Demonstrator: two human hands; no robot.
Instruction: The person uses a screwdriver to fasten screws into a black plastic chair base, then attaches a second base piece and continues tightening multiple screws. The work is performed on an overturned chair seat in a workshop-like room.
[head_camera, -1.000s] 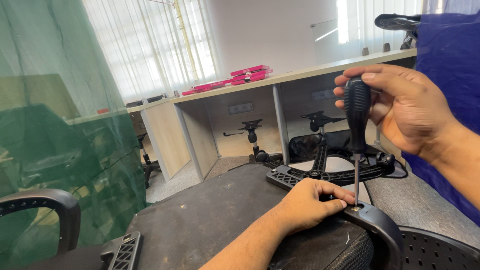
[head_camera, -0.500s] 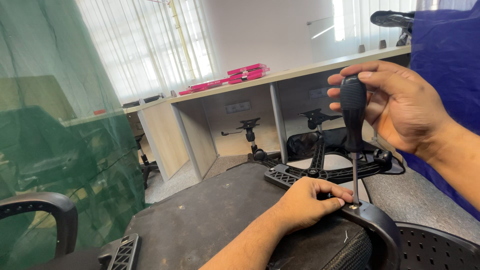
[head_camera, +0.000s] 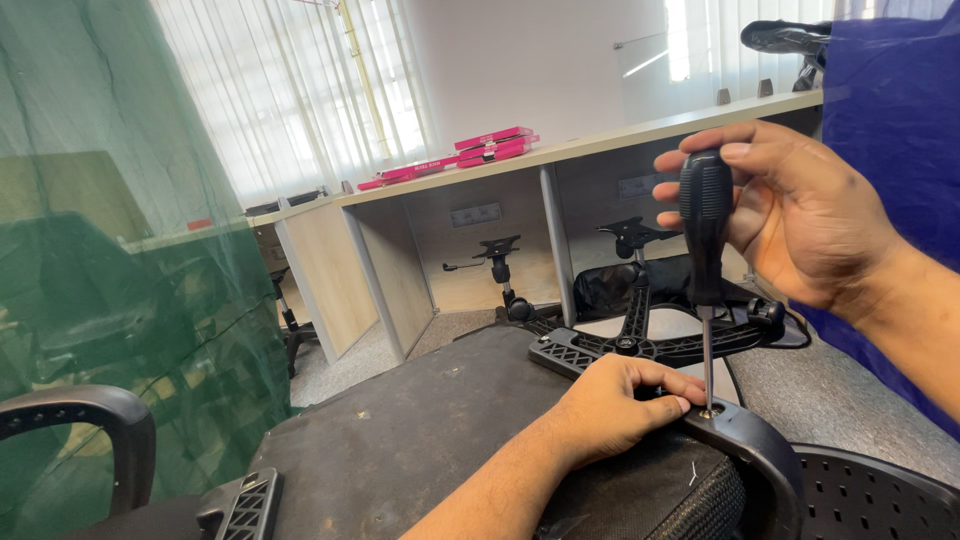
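1. The right hand (head_camera: 800, 215) was wrapped round the black handle of a screwdriver (head_camera: 706, 255), holding it upright with the fingers curled on the grip.
2. The driver's thin shaft ran straight down, and its tip sat in a screw (head_camera: 708, 411) at the top of a curved black bracket (head_camera: 745, 450).
3. The left hand (head_camera: 615, 400) lay closed over the edge of the seat (head_camera: 420, 440), with its fingertips touching the bracket just beside the screw, steadying the part.
4. Compared with a second earlier, the right hand had shifted slightly on the handle: the fingers had moved round the grip while the tip stayed in the same screw. I took that as a turning stroke under way, so the screw was being worked, not merely located.
5. The left hand had barely moved in that time and kept its brace on the bracket.
6. The seat, upholstered and scuffed, lay flat in front of the person, with a mesh back (head_camera: 870, 490) at the lower right and an armrest (head_camera: 80, 420) at the lower left.
7. Behind it, a black chair base (head_camera: 650, 345) rested on the floor under a long tabletop (head_camera: 600, 150), on which pink boxes (head_camera: 490, 145) were stacked.
8. Green netting (head_camera: 90, 250) hung at the left.
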